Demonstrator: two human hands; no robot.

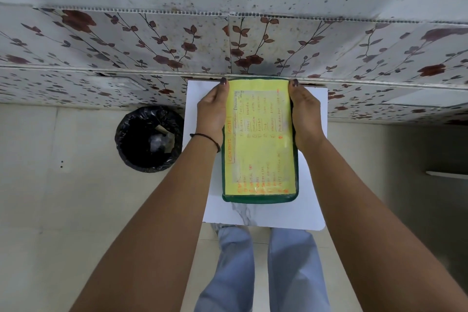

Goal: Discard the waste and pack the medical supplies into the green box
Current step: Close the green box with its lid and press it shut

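Observation:
The green box [258, 199] lies closed on the small white table [311, 185], its lid covered by a yellow handwritten contents sheet [260, 139]. My left hand [212, 111] grips the box's left side near the far end, fingers curled over the far corner. My right hand [305, 114] clasps the right side in the same way. No loose medical supplies or waste show on the table.
A round bin with a black liner [149, 138] stands on the floor left of the table, with some scraps inside. A floral-patterned wall [152, 45] runs directly behind the table. My legs in light blue trousers [263, 268] are below the table's near edge.

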